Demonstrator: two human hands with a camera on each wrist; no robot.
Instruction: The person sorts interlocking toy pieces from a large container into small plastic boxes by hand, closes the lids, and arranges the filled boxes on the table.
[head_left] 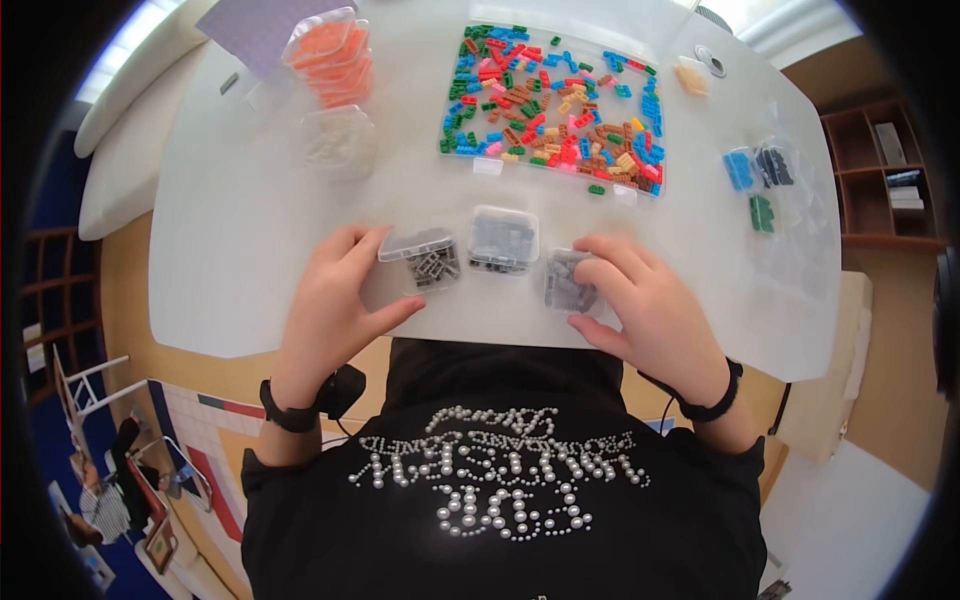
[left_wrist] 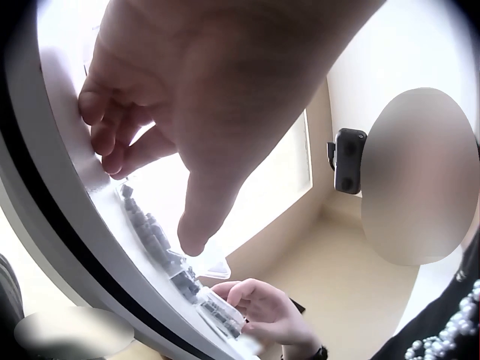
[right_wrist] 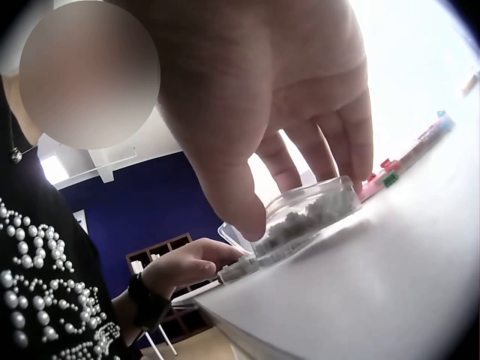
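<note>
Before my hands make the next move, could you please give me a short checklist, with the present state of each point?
1. Right hand has the right box: ok, thumb and fingers are around it.
2. Left hand has a firm hold on the left box: cannot tell; fingertips are at the lid's edge, but contact is unclear.
3. Left box closed: not ok, its lid sits askew.
4. Middle box fully closed: cannot tell from these views.
5. All coloured bricks inside the big tray: not ok, a green brick lies just outside its near edge.
</note>
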